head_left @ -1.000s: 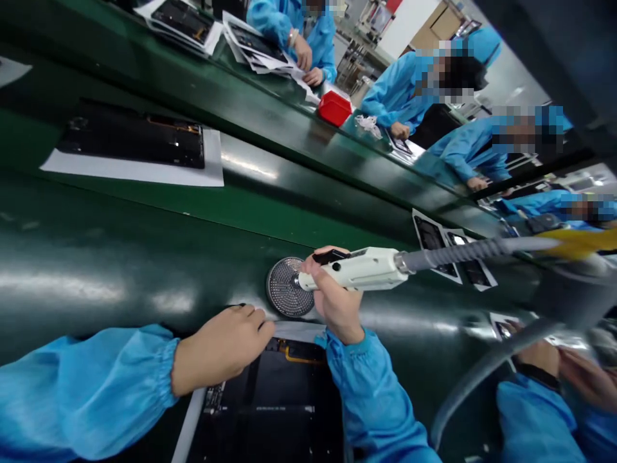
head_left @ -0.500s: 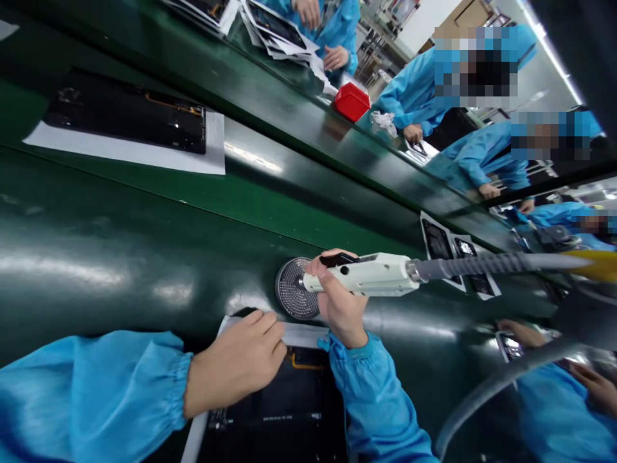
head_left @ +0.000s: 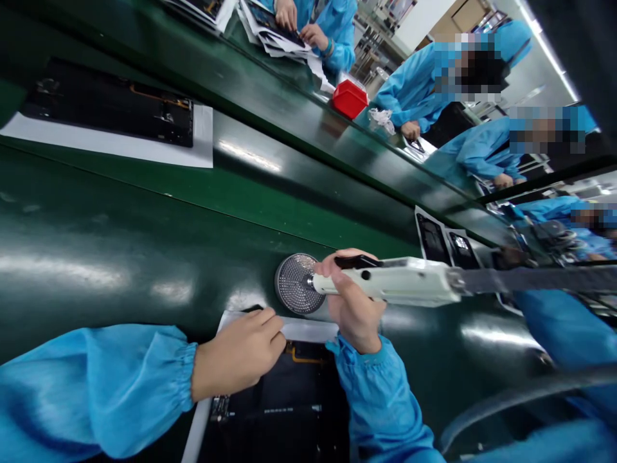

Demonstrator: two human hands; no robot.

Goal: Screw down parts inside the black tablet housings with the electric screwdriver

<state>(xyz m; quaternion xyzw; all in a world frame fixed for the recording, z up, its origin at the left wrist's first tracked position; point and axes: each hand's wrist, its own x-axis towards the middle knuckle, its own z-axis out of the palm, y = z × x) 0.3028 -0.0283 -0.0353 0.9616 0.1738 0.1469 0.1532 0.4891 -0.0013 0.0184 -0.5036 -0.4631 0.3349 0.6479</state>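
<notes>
My right hand (head_left: 355, 308) is wrapped around a white electric screwdriver (head_left: 409, 281) with a black lever, its tip over a round metal screw dish (head_left: 296, 286) full of small dimples. Below the dish, an opened black tablet (head_left: 284, 418) lies on white paper (head_left: 311, 330), with an orange flex cable near its top edge. My left hand (head_left: 245, 354) rests over the tablet's upper left corner, fingers curled together. Their tips are hidden from me, so whatever they pinch does not show.
Another opened tablet (head_left: 116, 109) lies on paper at upper left. Co-workers in blue sit across the green bench (head_left: 159, 238), near a red bin (head_left: 349, 99). More tablets (head_left: 432, 238) lie at right. A grey hose (head_left: 520, 392) and a co-worker's sleeve (head_left: 563, 328) are at lower right.
The screwdriver and my right hand have shifted slightly right. My left hand stays by the tablet corner. At right, a co-worker's arm has moved; across the bench, another's hands have come together over a tablet.
</notes>
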